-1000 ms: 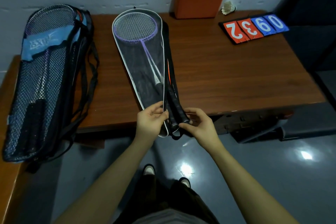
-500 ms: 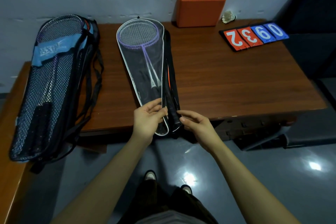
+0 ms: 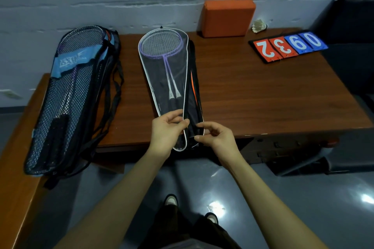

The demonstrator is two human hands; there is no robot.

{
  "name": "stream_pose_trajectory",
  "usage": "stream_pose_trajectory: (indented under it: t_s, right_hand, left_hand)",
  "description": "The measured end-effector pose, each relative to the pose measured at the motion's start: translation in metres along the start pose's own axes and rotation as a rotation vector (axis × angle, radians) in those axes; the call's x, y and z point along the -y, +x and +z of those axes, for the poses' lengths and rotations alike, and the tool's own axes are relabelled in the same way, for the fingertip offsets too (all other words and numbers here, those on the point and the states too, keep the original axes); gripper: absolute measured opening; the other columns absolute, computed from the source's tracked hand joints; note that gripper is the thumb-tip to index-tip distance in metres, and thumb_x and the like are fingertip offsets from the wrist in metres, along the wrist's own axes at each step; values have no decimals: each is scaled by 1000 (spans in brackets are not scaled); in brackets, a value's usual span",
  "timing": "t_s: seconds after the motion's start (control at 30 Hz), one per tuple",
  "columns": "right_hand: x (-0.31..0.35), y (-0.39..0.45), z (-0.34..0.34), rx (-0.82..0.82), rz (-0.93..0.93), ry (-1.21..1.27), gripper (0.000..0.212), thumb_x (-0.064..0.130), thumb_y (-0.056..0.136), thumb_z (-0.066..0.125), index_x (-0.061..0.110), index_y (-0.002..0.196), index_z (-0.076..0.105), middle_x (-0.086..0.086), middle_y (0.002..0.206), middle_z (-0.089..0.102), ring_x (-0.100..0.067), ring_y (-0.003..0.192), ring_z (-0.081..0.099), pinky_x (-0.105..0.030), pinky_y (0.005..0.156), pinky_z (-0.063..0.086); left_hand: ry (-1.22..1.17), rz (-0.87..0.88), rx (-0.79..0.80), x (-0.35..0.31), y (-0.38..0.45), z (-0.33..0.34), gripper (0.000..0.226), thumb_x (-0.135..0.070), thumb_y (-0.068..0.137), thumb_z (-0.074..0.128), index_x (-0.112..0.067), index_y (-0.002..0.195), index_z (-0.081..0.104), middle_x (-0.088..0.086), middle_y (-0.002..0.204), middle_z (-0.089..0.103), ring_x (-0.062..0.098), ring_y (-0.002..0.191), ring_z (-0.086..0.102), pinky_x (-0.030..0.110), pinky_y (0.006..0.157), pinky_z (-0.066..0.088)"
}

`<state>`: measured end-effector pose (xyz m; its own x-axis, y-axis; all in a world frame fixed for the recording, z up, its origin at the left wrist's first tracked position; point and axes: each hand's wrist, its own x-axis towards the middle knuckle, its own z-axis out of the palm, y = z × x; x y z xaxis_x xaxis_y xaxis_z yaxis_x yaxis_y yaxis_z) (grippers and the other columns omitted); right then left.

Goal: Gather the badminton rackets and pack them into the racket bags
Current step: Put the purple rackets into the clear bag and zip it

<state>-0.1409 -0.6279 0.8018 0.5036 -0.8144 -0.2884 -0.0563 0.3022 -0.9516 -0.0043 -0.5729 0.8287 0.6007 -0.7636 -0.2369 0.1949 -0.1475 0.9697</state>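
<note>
Head view: left hand (image 3: 166, 133) pinches the clear racket bag (image 3: 162, 79) edge steady while right hand (image 3: 218, 137), fingers curled at its opening, apparently closes it.

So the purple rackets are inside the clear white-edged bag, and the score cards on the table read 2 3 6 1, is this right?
Not quite. In the head view the score cards read 2 3 6 0, not 2 3 6 1. The purple rackets are indeed inside the clear white-edged bag.

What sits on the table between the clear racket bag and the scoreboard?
Nothing: in the head view, only bare table lies between the clear bag and the scoreboard. The orange block stands farther back.
</note>
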Motion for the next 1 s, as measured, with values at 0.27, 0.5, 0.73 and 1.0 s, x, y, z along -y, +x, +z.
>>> stream_pose_trajectory:
  t_s: [0.27,0.5,0.73,1.0]
  right_hand:
    - [-5,-12,-20,-76,-28,103,30,2,85,62,10,114,62,-9,84,61,-15,78,58,-23,71,48]
    - [-13,-11,-55,-158,-41,-218,49,20,72,79,21,115,55,3,76,62,-2,64,57,-14,62,48]
    - [-31,-3,-118,-225,-90,-851,39,18,88,54,23,127,53,-4,109,66,-26,98,61,-37,76,50]
    - [-35,48,-130,-212,-114,-1107,40,23,92,51,13,131,48,-14,117,51,-36,104,50,-42,88,39]
  left_hand:
    - [522,239,174,23,1,16,31,-20,92,53,-28,121,59,-13,115,62,5,113,53,28,100,37]
    - [1209,353,301,60,21,18,45,-45,94,39,-42,138,31,-10,154,18,15,143,6,39,108,9]
    - [1347,281,356,80,28,69,48,-43,97,33,-29,142,30,-3,154,22,19,142,12,38,108,12]
    - [1392,394,319,72,69,90,50,-38,95,42,-19,140,34,7,148,32,25,135,25,37,106,19]
